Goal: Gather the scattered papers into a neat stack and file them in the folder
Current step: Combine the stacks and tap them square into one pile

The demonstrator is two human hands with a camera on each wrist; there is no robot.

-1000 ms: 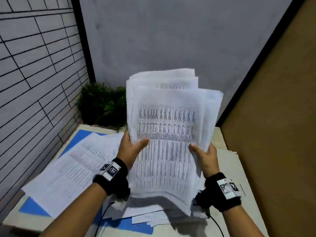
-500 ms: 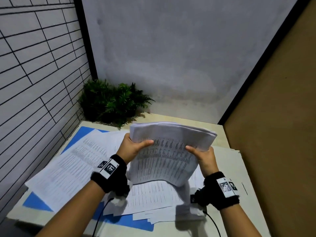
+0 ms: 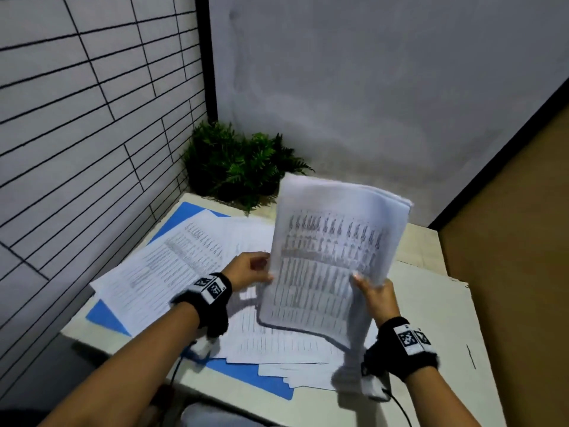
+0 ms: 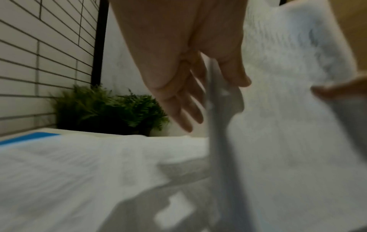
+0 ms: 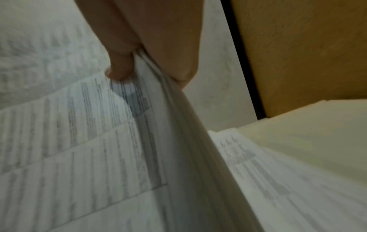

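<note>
A thick stack of printed papers (image 3: 332,257) is held up above the table, tilted to the right. My right hand (image 3: 363,280) pinches its right edge, thumb on the printed face and fingers behind; the right wrist view shows that pinch (image 5: 147,75) on the stack (image 5: 174,133). My left hand (image 3: 264,266) is at the stack's left edge. In the left wrist view its fingers (image 4: 184,113) are straight and spread, with the paper's edge (image 4: 216,109) between them and the thumb. Loose sheets (image 3: 160,272) lie on the open blue folder (image 3: 246,377).
A green plant (image 3: 240,167) stands in the far corner of the pale table (image 3: 431,334). A tiled wall runs along the left and a brown panel (image 3: 508,241) along the right. More sheets (image 3: 292,349) lie under the raised stack near the table's front edge.
The stack stood upright, bent down flat half a second ago, and is now raised again, tilted right. My left hand's grip on its edge has loosened to straight fingers.
</note>
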